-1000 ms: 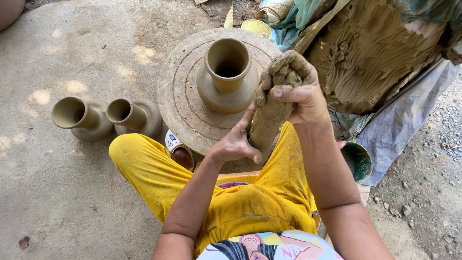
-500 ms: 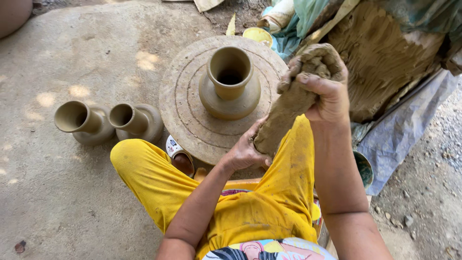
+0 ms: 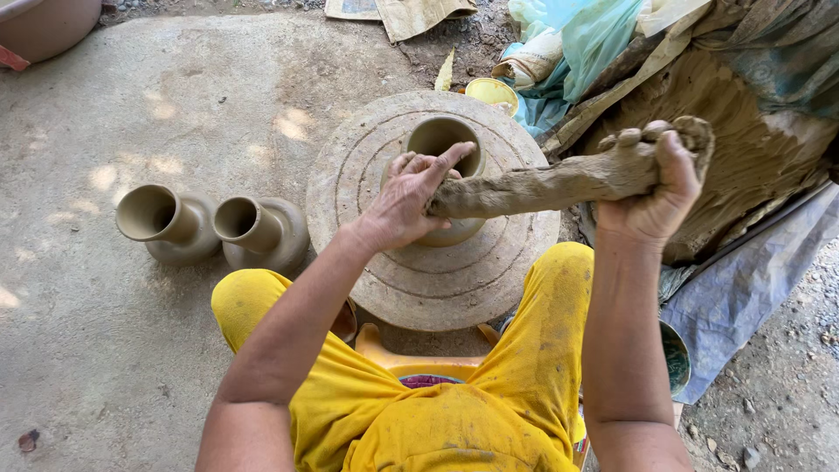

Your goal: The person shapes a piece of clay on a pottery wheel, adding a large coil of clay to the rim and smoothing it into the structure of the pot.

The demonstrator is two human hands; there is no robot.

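A long roll of wet brown clay (image 3: 559, 182) stretches sideways over the round potter's wheel (image 3: 411, 280). My right hand (image 3: 651, 188) grips its thick right end, raised above the clay heap. My left hand (image 3: 411, 197) holds its thin left end against the side of the unfired clay pot (image 3: 437, 140) that stands at the wheel's centre. The pot's open mouth faces up; its lower body is hidden behind my left hand and the roll.
Two finished clay vases (image 3: 166, 223) (image 3: 262, 232) stand on the concrete left of the wheel. A big clay heap (image 3: 752, 149) under cloth and plastic sheets lies at right. A yellow bowl (image 3: 491, 91) sits behind the wheel. My knees in yellow trousers flank the wheel.
The clay roll has swung from nearly upright to lying sideways. My left hand has carried its lower end up onto the pot; my right hand has moved right.
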